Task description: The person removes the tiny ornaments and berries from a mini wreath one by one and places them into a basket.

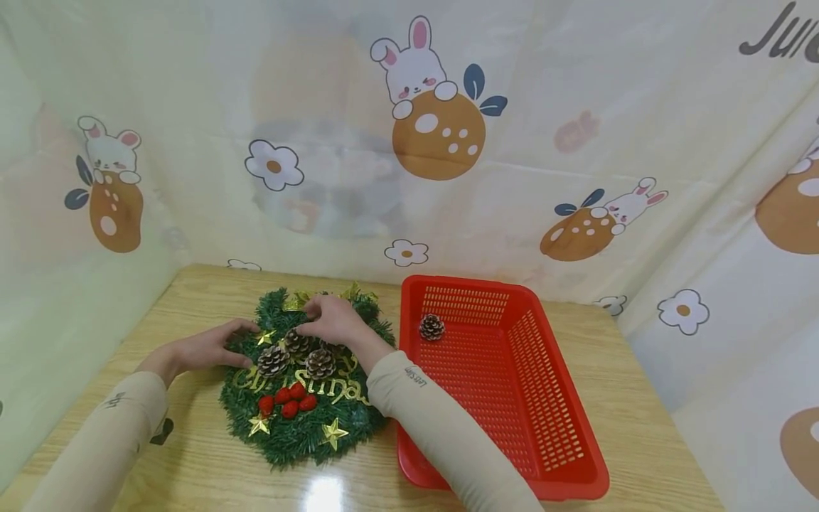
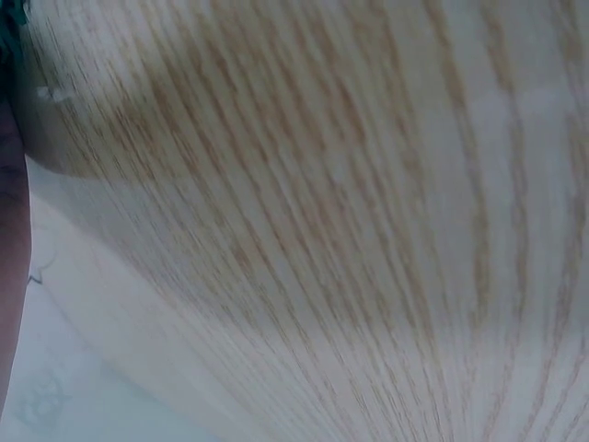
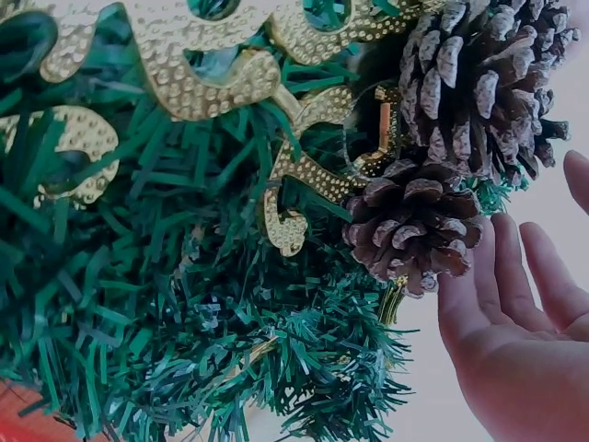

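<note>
A round green tinsel wreath (image 1: 281, 444) with gold lettering (image 1: 339, 387) lies on the table. Three brown, white-tipped pine cones (image 1: 320, 363) sit in a cluster on it. My right hand (image 1: 335, 321) reaches over the far side of the wreath. In the right wrist view its fingers (image 3: 511, 276) extend loosely, fingertips right at the nearest pine cone (image 3: 414, 226). At the wreath's left edge is my left hand (image 1: 207, 346), thumb and fingers spread apart, close to the leftmost pine cone (image 1: 273, 361). Most of that hand lies outside the left wrist view.
To the right of the wreath stands a red plastic basket (image 1: 572, 412), with one pine cone (image 1: 431, 327) in its far left corner. Red berries (image 1: 290, 409) and gold stars (image 1: 334, 432) decorate the wreath. A printed curtain (image 1: 320, 107) hangs behind the wooden table (image 1: 627, 405).
</note>
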The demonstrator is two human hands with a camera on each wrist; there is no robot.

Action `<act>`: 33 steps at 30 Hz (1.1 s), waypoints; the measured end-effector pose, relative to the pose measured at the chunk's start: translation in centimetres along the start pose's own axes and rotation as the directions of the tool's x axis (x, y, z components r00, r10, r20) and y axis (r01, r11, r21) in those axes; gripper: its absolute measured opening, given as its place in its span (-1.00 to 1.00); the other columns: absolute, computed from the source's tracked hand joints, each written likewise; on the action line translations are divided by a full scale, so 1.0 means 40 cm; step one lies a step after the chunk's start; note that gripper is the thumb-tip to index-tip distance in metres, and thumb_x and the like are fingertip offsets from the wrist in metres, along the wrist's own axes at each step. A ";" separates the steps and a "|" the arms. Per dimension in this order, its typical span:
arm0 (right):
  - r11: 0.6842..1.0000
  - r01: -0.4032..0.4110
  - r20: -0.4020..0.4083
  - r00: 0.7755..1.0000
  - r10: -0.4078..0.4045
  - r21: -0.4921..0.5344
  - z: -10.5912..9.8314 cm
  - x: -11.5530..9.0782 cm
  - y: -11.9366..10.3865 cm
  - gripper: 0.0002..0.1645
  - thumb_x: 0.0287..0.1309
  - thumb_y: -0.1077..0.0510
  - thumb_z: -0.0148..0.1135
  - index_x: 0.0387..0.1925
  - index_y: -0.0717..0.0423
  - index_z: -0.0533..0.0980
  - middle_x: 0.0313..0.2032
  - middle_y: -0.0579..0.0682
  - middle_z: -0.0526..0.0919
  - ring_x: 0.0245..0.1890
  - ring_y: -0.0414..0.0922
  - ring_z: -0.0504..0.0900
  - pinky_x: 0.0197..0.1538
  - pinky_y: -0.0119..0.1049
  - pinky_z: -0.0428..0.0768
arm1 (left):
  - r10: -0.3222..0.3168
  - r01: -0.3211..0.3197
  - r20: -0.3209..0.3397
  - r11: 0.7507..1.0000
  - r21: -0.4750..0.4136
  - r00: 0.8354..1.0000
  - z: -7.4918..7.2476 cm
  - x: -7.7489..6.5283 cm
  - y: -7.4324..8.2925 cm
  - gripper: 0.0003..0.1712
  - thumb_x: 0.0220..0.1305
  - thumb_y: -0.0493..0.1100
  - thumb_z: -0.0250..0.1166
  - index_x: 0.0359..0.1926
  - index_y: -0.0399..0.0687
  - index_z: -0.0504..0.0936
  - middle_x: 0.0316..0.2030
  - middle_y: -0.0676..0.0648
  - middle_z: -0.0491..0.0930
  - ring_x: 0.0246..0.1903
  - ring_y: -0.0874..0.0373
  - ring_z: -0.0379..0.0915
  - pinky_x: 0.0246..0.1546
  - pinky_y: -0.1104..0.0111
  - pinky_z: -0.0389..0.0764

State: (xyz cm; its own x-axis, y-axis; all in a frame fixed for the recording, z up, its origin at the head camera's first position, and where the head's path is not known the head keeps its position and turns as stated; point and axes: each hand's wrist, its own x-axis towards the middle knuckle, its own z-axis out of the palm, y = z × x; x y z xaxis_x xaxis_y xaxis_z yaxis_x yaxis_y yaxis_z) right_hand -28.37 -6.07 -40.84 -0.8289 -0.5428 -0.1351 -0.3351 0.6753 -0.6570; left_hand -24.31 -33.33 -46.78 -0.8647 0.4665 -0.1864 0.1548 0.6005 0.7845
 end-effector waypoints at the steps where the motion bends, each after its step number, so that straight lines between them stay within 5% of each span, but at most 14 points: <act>1: 1.000 0.001 0.001 1.000 -0.001 -0.005 0.002 0.000 0.001 -0.46 0.25 -0.02 0.31 0.21 0.08 0.50 0.08 -0.03 0.60 0.08 -0.09 0.56 0.06 -0.23 0.55 | 0.003 -0.003 -0.001 1.000 0.002 1.000 0.001 0.000 -0.002 -0.19 0.24 -0.08 0.38 0.35 -0.31 0.20 0.29 -0.43 0.21 0.26 -0.41 0.13 0.19 -0.22 0.26; 11: 1.000 0.000 0.031 1.000 -0.001 0.026 0.011 -0.002 0.001 -0.49 0.27 0.01 0.30 0.18 0.12 0.52 0.00 -0.03 0.65 0.01 -0.11 0.59 -0.01 -0.27 0.58 | 0.006 -0.006 0.002 1.000 0.000 1.000 -0.006 0.006 -0.006 -0.19 0.24 -0.08 0.38 0.36 -0.30 0.20 0.30 -0.42 0.20 0.28 -0.43 0.10 0.21 -0.24 0.23; 22: 1.000 -0.003 0.059 0.998 0.003 0.009 0.014 -0.006 0.008 -0.40 0.24 -0.19 0.26 0.19 0.06 0.53 0.06 -0.06 0.61 0.05 -0.15 0.57 0.02 -0.27 0.56 | 0.000 0.000 0.009 1.000 0.002 1.000 -0.005 0.002 0.000 -0.19 0.25 -0.07 0.37 0.36 -0.28 0.19 0.30 -0.43 0.20 0.28 -0.43 0.10 0.20 -0.23 0.24; 33: 0.995 0.058 0.130 0.990 -0.047 -0.085 0.007 -0.008 0.003 -0.43 0.29 -0.15 0.23 0.23 0.02 0.51 0.13 -0.07 0.59 0.10 -0.14 0.55 0.07 -0.29 0.54 | -0.019 0.020 0.024 1.000 -0.011 1.000 -0.006 -0.001 0.005 -0.18 0.25 -0.06 0.37 0.37 -0.29 0.18 0.31 -0.44 0.18 0.29 -0.45 0.07 0.21 -0.23 0.23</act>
State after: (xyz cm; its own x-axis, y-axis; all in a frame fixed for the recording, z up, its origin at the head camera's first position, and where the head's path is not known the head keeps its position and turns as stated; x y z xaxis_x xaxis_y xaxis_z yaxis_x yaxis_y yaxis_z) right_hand -28.03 -5.96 -41.10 -0.7470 -0.6341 -0.1999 -0.4192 0.6826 -0.5986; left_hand -24.37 -33.39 -46.47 -0.8560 0.4699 -0.2155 0.1327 0.6027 0.7869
